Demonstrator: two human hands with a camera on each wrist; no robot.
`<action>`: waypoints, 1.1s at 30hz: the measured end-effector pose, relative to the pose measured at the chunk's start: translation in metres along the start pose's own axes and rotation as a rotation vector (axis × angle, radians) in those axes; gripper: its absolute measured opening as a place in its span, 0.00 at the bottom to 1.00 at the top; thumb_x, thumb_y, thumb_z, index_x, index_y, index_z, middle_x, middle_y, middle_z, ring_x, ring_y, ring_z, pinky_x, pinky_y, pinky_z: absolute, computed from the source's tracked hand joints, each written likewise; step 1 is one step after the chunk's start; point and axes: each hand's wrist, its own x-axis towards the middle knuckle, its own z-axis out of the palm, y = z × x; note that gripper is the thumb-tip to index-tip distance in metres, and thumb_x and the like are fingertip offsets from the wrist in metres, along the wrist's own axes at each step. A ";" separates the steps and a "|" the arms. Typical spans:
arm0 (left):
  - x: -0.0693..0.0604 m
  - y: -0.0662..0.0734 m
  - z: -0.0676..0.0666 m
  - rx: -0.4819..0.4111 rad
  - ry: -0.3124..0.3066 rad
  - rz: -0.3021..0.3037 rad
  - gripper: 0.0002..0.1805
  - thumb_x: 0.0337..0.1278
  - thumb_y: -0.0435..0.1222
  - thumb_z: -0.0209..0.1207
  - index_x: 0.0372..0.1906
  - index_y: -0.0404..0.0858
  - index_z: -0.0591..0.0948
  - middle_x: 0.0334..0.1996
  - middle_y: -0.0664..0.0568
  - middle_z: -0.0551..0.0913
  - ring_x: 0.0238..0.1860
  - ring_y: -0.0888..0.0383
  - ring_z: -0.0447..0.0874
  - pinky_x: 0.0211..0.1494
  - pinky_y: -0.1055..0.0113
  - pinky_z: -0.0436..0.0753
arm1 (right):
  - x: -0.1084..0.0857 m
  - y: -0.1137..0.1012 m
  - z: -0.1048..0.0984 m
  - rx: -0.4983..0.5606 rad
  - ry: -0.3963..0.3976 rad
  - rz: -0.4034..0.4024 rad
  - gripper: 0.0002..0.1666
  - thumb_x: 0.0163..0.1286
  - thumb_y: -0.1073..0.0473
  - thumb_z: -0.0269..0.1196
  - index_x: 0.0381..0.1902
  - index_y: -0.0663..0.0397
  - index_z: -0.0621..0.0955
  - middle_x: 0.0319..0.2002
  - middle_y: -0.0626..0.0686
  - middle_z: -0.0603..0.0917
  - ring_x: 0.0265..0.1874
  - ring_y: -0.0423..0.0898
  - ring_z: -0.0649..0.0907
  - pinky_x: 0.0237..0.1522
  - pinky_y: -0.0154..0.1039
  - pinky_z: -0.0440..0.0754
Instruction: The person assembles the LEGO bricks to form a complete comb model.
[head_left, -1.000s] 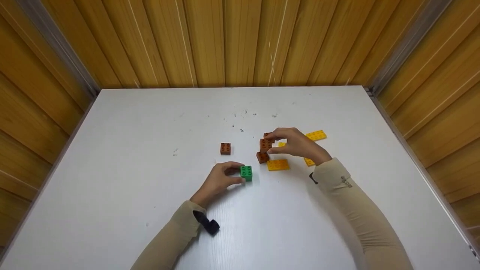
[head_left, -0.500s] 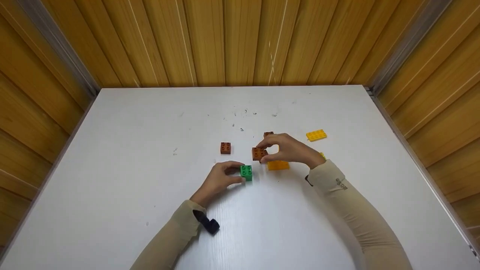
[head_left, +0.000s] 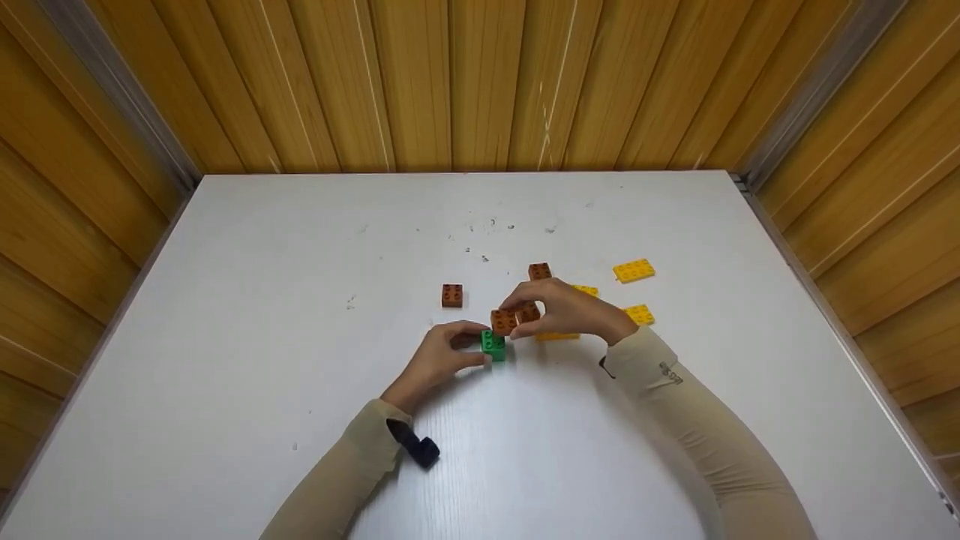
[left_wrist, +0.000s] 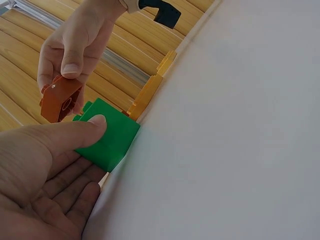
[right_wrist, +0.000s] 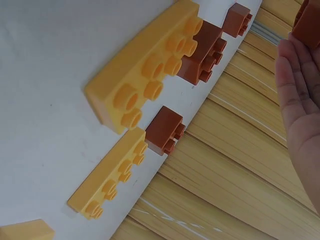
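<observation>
In the head view, my left hand [head_left: 439, 360] grips a green brick [head_left: 492, 345] on the white table, its thumb on the near side. My right hand [head_left: 574, 309] pinches a brown brick [head_left: 503, 322] just above and behind the green one. From the left wrist view, the brown brick [left_wrist: 60, 99] is held tilted beside the studded side of the green brick [left_wrist: 111, 135], with a small gap between them. The left thumb presses the green brick's smooth side. In the right wrist view, the held brown brick [right_wrist: 307, 25] shows at the top right corner.
A loose brown brick [head_left: 451, 295] lies left of the hands, another [head_left: 539, 271] behind the right hand. Several flat yellow bricks lie around and beyond that hand, one at the back right [head_left: 634, 271]. Slatted wood-coloured walls [head_left: 480, 90] border the table.
My right hand has carried the brown brick left and nearer, from among the other bricks to the green one. Yellow bricks it covered are visible again. My left hand has stayed in place.
</observation>
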 end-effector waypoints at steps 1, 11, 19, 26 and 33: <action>0.000 0.000 0.000 -0.003 -0.003 0.004 0.23 0.48 0.33 0.70 0.54 0.38 0.81 0.49 0.47 0.85 0.53 0.52 0.83 0.60 0.58 0.79 | 0.000 0.000 0.001 0.002 -0.001 -0.010 0.23 0.59 0.51 0.70 0.50 0.56 0.83 0.46 0.53 0.85 0.45 0.53 0.83 0.51 0.52 0.81; 0.000 -0.001 -0.001 -0.027 -0.013 -0.006 0.24 0.48 0.33 0.70 0.54 0.38 0.80 0.50 0.47 0.84 0.54 0.53 0.82 0.60 0.59 0.79 | 0.004 -0.002 0.008 0.050 -0.054 0.029 0.23 0.61 0.50 0.68 0.51 0.55 0.82 0.48 0.53 0.84 0.42 0.57 0.82 0.46 0.52 0.82; 0.001 -0.001 -0.001 -0.008 -0.010 -0.006 0.24 0.49 0.32 0.69 0.54 0.38 0.80 0.50 0.47 0.84 0.53 0.52 0.83 0.59 0.60 0.79 | 0.005 -0.001 0.013 0.083 -0.060 0.035 0.23 0.60 0.50 0.69 0.51 0.54 0.82 0.48 0.51 0.84 0.42 0.57 0.81 0.46 0.52 0.81; 0.001 0.000 -0.001 0.008 -0.010 -0.010 0.24 0.49 0.32 0.69 0.54 0.38 0.80 0.50 0.47 0.84 0.53 0.53 0.83 0.59 0.60 0.80 | 0.005 0.001 0.017 0.075 -0.063 0.063 0.24 0.60 0.50 0.69 0.51 0.55 0.82 0.47 0.50 0.84 0.45 0.55 0.81 0.48 0.51 0.82; 0.000 0.000 -0.001 -0.013 -0.015 -0.009 0.24 0.49 0.31 0.69 0.55 0.38 0.80 0.51 0.47 0.84 0.54 0.53 0.82 0.60 0.60 0.79 | 0.006 -0.001 0.019 0.061 -0.062 0.080 0.23 0.60 0.49 0.69 0.50 0.54 0.81 0.47 0.50 0.83 0.48 0.53 0.82 0.51 0.49 0.81</action>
